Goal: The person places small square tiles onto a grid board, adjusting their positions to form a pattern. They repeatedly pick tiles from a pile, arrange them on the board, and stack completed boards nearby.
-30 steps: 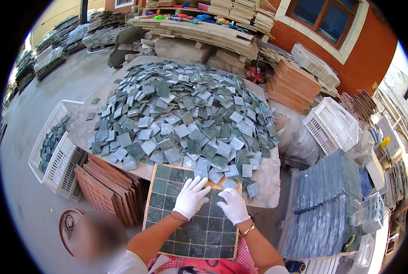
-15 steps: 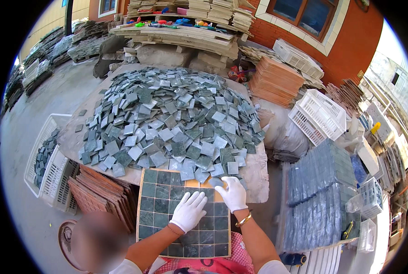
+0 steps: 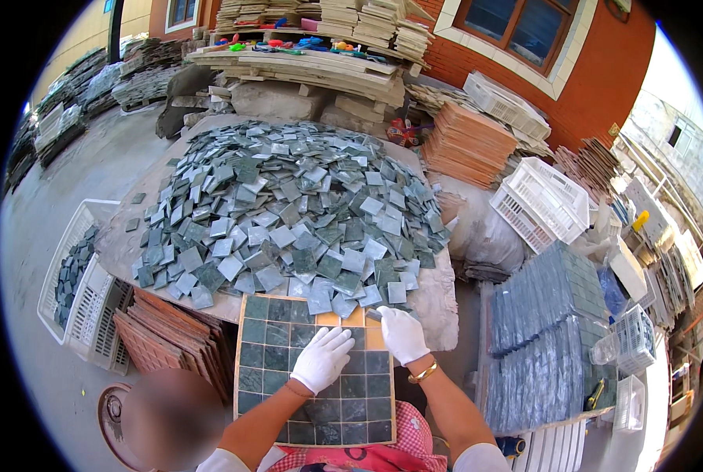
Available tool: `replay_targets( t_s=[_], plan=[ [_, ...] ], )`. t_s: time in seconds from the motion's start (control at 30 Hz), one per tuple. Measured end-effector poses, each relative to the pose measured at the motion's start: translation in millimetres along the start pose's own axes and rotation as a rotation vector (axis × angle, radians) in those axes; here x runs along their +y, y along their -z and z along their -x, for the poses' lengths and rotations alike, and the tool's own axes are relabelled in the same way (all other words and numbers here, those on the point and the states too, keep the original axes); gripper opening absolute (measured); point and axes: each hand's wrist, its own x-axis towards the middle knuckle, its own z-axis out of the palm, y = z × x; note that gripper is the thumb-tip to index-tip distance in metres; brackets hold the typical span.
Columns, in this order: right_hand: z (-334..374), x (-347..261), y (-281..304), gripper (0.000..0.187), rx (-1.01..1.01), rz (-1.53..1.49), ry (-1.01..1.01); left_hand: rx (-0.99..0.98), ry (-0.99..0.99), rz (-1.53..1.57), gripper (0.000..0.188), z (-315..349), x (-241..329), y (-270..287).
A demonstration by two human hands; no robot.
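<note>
White-gloved left hand lay spread on one rectangular green-tiled wooden board; white-gloved right hand pinched one flat grey tile.

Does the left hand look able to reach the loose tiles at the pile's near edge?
Probably yes: the left hand lies open over the tiled board, the loose tiles sit just beyond it, and nothing seems to block the way.
</note>
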Motion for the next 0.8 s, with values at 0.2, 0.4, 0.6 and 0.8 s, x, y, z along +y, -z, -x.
replay_targets(
  t_s=[0.2,0.4,0.6,0.8],
  plan=[
    [19,24,5,0.024,-0.014,-0.452,0.028,0.014,0.034,0.012,0.035,1,4,1],
    [30,16,-3,0.029,-0.075,-0.376,-0.045,0.024,0.025,0.005,0.036,-3,5,3],
    [37,19,-2,0.040,-0.089,-0.324,0.091,0.022,0.028,-0.039,0.035,-4,10,8],
    [25,38,3,0.036,-0.226,-0.363,0.195,-0.004,0.047,-0.021,0.037,-3,6,4]
  ],
)
